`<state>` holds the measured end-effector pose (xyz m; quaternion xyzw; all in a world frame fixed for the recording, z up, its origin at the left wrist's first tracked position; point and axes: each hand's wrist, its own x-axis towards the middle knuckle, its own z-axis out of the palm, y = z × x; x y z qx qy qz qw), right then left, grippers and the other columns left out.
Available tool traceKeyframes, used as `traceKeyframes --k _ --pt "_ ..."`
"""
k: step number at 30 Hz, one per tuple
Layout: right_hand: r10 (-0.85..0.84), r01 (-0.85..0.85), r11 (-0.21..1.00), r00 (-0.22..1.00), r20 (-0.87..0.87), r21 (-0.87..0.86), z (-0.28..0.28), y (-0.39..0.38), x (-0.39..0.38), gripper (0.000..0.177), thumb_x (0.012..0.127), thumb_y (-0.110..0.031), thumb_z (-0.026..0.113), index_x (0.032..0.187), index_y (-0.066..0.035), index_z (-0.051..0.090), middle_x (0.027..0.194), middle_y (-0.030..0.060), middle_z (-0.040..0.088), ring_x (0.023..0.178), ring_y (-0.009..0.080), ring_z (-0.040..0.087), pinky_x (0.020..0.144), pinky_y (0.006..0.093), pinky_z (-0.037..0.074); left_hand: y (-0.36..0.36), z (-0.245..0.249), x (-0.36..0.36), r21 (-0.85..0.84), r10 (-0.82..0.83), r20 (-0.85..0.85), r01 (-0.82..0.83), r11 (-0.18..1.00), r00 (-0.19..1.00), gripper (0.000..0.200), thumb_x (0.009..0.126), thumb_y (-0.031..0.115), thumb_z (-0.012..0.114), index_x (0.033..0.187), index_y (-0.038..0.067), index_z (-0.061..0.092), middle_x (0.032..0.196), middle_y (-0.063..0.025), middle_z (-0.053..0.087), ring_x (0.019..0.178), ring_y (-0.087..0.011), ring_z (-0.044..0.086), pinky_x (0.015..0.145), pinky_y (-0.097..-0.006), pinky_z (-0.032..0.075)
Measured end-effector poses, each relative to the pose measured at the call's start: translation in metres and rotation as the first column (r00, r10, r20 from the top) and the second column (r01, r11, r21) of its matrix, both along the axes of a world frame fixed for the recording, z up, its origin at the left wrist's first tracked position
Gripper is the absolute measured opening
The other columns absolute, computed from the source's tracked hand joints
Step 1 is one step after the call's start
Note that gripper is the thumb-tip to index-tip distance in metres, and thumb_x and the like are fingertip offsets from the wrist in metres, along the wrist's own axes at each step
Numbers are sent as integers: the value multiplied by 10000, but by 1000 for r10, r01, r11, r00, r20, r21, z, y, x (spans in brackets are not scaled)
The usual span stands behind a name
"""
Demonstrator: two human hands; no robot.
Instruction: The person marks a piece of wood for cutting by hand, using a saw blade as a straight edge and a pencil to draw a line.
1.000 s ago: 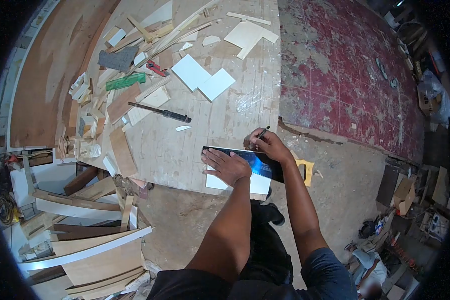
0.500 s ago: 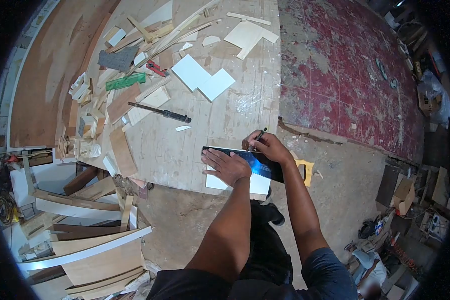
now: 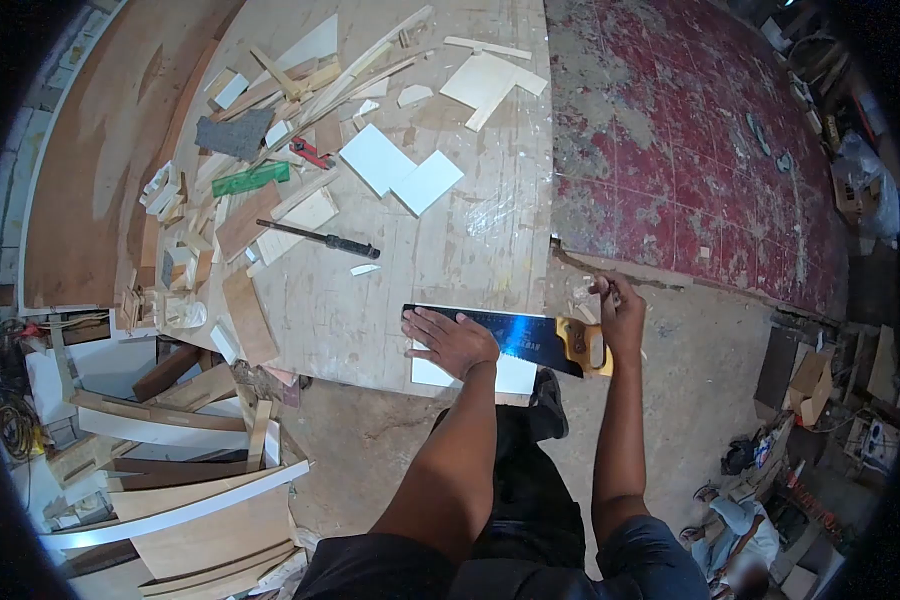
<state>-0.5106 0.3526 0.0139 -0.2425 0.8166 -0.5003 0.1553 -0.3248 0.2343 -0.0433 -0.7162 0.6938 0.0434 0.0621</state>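
My left hand [image 3: 454, 340] lies flat, fingers stretched out, on the blade of a hand saw [image 3: 530, 335]. The saw rests along a white board [image 3: 432, 372] at the table's near edge, its teeth towards me. Its yellow handle [image 3: 573, 338] juts past the table's right side. Just right of that handle, my right hand [image 3: 622, 312] is raised with curled fingers around a pen, of which little shows. Two overlapping white board pieces [image 3: 400, 172] and a dark-handled, rod-like tool [image 3: 345, 243] lie farther up the table.
Wood offcuts [image 3: 260, 210], a green strip [image 3: 250, 179] and a red tool [image 3: 312, 153] clutter the table's left side. Stacked boards [image 3: 190, 450] stand at lower left. A worn red floor [image 3: 670, 130] extends right. Another person [image 3: 740, 535] sits at lower right.
My right hand has moved right, from the blade's upper edge to beside the saw handle, leaving the blade uncovered. My left hand stays on the saw. The view has shifted slightly.
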Motion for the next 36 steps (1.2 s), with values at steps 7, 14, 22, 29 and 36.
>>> traceKeyframes --k 7,14,22,29,36 --pt "498 -326 633 866 -47 702 -34 19 -12 294 909 -379 647 858 -91 682 802 158 699 782 376 680 673 489 526 1 3 -2 5 18 -21 -18 1000 1000 746 983 363 303 1550 -51 51 1645 -213 -17 1520 -391 -19 1168 -653 25" --pt "382 -247 710 922 -67 659 -48 21 14 456 961 -512 510 835 -127 719 781 166 702 758 387 686 673 508 526 5 -11 -1 -98 -10 -10 9 995 1000 760 983 407 343 1556 -28 99 1648 -201 25 1501 -443 50 1093 -755 99" --pt "109 -70 740 994 -17 669 -36 59 61 450 961 -501 513 855 -109 707 818 163 698 800 387 673 695 507 514 5 -5 7 -71 -36 -141 26 997 989 969 924 610 390 1554 -47 57 1616 -302 -7 1483 -509 -35 1075 -770 30" --pt "-363 295 822 931 49 488 -40 78 208 428 967 -452 562 870 -46 659 754 187 683 735 378 682 655 457 511 -2 -14 43 -21 -88 -489 89 996 868 1058 866 548 578 1545 -67 48 1611 -314 -13 1477 -517 -83 1095 -734 -56" --pt "-459 397 879 854 245 262 -55 49 322 362 995 -354 566 958 1 625 872 246 667 847 431 663 713 461 506 -65 7 74 -227 -788 -496 822 523 365 884 919 409 580 1535 -55 148 1595 -320 77 1484 -488 42 1199 -591 35"
